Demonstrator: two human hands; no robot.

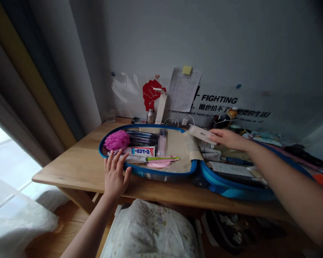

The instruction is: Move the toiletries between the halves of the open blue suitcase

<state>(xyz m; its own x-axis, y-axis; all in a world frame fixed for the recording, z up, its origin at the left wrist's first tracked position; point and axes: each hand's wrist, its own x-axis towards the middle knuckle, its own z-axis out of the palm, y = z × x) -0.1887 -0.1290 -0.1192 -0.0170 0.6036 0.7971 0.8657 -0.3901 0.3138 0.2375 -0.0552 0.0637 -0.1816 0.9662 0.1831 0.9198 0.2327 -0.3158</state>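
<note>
An open blue suitcase [148,171] lies across the table, its two halves side by side. My left hand [116,175] rests at the near left rim of the left half, fingers spread, holding nothing. Close to those fingers are a magenta bath pouf [117,139] and a toothpaste box [142,151]. A green-and-pink packaged strip [163,158], a pink item [159,164] and dark slim items [142,138] lie in the same half. Over the hinge side, my right hand [226,139] grips a flat white box [200,134], slightly blurred and tilted. White tubes [211,154] lie below it in the right half.
The wooden table [67,161] stands against a grey wall with a pinned paper sheet [184,89]. Behind the suitcase are a metal bottle [150,116], a white lamp [161,107] and a charger [185,122]. A chair with a floral cover [156,229] is in front; curtains hang left.
</note>
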